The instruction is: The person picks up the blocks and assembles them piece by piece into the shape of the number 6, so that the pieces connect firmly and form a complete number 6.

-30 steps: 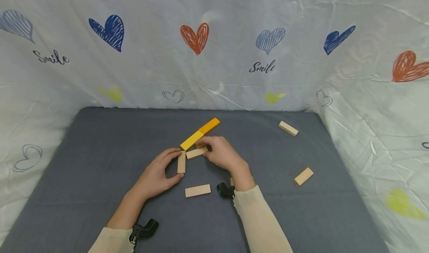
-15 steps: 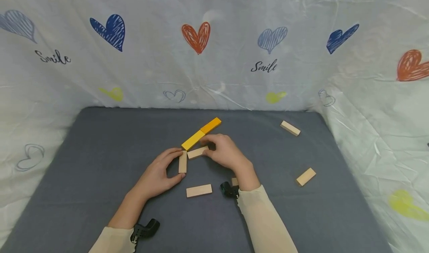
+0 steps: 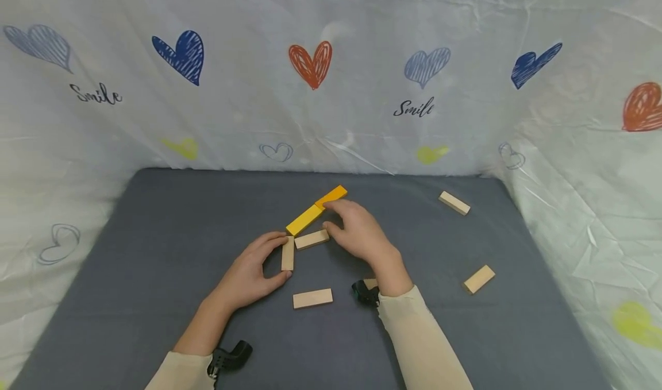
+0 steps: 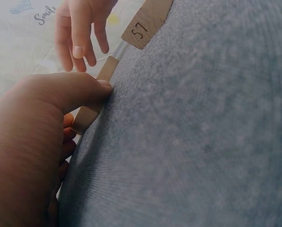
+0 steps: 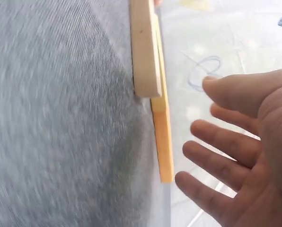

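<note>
My left hand [image 3: 250, 278] holds a plain wooden block [image 3: 287, 254] lengthwise, thumb at its near end and fingertips at its far end. Just right of that block, a second plain block [image 3: 312, 239] lies at a slant. Over its right end hovers my right hand [image 3: 362, 229], whose fingers are spread and apart from the blocks in the right wrist view. Behind these, a yellow block [image 3: 305, 220] and an orange block [image 3: 337, 193] form a slanting line, end to end. In the left wrist view, the thumb [image 4: 91, 87] covers part of the held block.
A plain block [image 3: 312, 298] lies in front of the hands, and another [image 3: 370, 284] is partly hidden by the right wrist. Two more blocks, one far [image 3: 454, 203] and one nearer [image 3: 478, 279], lie to the right on the grey cloth [image 3: 414, 344]. A printed curtain [image 3: 362, 120] stands behind.
My right hand has let go of the slanted plain block and lifted away, up and to the right. The left hand keeps its hold. The whole head view has shifted slightly.
</note>
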Available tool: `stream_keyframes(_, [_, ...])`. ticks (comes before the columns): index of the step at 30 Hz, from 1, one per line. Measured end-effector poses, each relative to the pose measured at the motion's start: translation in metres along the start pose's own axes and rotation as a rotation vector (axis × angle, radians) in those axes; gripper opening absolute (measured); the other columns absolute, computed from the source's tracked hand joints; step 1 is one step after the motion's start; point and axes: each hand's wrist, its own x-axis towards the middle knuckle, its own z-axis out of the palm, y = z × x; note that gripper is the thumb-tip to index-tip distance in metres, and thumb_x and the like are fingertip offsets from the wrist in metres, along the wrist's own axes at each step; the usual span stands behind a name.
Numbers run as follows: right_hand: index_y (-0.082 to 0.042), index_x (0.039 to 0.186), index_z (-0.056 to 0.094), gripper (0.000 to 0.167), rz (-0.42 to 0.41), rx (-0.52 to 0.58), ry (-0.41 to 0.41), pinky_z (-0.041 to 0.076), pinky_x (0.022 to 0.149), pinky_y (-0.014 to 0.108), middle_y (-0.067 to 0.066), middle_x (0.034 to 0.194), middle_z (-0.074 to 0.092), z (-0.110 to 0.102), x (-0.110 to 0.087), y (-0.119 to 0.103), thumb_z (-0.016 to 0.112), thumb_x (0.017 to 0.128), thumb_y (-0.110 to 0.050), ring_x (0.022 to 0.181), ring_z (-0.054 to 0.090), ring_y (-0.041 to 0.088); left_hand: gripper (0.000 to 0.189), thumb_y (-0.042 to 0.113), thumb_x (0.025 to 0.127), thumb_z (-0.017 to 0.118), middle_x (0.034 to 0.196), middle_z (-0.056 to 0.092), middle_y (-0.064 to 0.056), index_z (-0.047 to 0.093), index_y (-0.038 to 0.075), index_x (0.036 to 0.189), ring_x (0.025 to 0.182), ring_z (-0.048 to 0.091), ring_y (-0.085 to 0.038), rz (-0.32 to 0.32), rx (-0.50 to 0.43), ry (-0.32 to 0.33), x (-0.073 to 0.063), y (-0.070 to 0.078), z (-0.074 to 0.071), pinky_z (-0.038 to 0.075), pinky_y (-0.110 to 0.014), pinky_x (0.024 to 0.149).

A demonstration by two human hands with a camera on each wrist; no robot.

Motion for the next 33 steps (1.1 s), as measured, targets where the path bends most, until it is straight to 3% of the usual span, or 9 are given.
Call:
stream_keyframes(10, [-0.009, 0.157, 0.059, 0.056, 0.026, 0.040, 0.068, 0.047, 0.120, 0.052, 0.010, 0.159, 0.057, -0.019, 0.000, 0.015, 0.077, 0.106, -0.026, 0.147, 0.054, 0.032, 0.077, 0.031, 0.092, 0.091, 0.165, 0.049, -0.004, 0.057, 0.012, 0.158, 0.153, 0.047, -0.033, -0.008, 0.012, -0.003, -0.001, 0.000, -0.001, 0.044, -0.061, 0.120])
stream_keyframes(33, [-0.009, 0.156, 0.060, 0.056, 0.090, -0.036, 0.158, 0.046, 0.119, 0.057, 0.014, 0.155, 0.060, -0.069, -0.011, 0.058, 0.077, 0.105, -0.024, 0.145, 0.055, 0.037, 0.076, 0.032, 0.093, 0.090, 0.165, 0.049, -0.004, 0.057, 0.013, 0.158, 0.153, 0.047, -0.033, 0.003, 0.018, 0.003, 0.000, 0.001, 0.001, 0.044, -0.061, 0.120])
